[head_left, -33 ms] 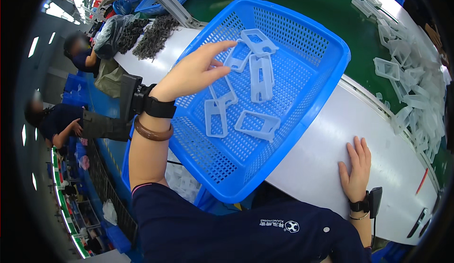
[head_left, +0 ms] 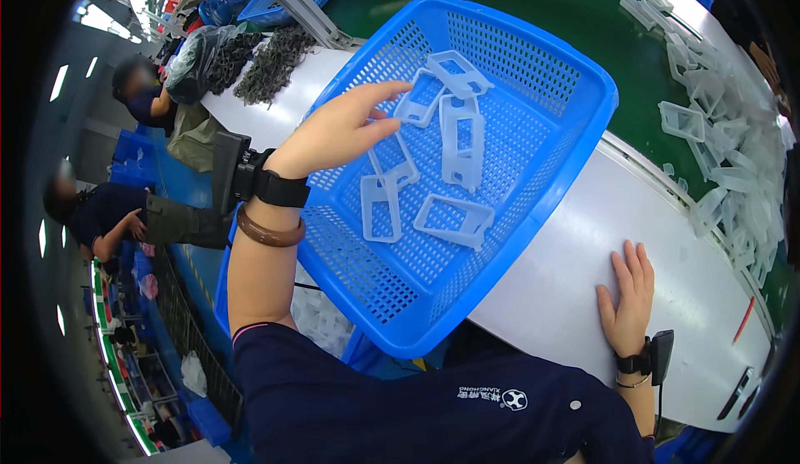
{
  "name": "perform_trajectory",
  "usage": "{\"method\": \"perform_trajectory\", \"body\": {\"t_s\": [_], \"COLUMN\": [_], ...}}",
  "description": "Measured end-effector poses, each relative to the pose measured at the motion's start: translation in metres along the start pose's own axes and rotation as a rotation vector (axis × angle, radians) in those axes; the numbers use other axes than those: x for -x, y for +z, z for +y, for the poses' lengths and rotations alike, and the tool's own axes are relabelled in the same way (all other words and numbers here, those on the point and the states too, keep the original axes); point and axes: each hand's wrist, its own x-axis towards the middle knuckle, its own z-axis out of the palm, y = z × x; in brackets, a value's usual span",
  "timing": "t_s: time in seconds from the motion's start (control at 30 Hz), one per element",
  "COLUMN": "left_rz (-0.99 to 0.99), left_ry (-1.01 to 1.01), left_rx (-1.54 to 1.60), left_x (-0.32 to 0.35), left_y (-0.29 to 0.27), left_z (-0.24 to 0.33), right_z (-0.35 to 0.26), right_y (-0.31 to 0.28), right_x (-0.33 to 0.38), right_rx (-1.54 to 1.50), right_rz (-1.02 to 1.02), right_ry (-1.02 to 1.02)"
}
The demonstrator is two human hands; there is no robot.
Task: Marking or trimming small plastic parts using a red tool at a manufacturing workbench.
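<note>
Over the left edge of the perforated blue basket (head_left: 405, 341), we hold our left hand (head_left: 340, 130) with thumb and forefinger parted and nothing gripped, its fingertips just beside one of the translucent plastic frames (head_left: 461, 173), though we cannot tell whether they touch. The frames lie loose inside the basket, several overlapping toward its far edge and others spread toward its near edge. Our right hand (head_left: 630, 304) rests flat, grasping nothing, on the white bench (head_left: 542, 285), well apart from the basket's right edge.
</note>
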Motion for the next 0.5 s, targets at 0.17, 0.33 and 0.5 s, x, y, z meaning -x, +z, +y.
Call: {"method": "perform_trajectory", "body": {"t_s": [0.17,0.33,0.5], "left_rz": [0.038,-0.187,-0.152], "left_ry": [0.056,0.281,0.306], "left_rx": [-0.461,-0.176,-0.377], "left_x": [0.021,0.082,0.12], "left_y": [0.001,0.043,0.097], "left_z": [-0.001,0.056,0.089], "right_z": [0.002,0.002,0.002], "right_y": [0.0,-0.001,-0.015], "right_x": [0.0,0.004,0.007], "right_rx": [0.003,0.0,-0.174], "right_rz": [0.006,0.021,0.029], "right_ry": [-0.001,0.003,0.009]}}
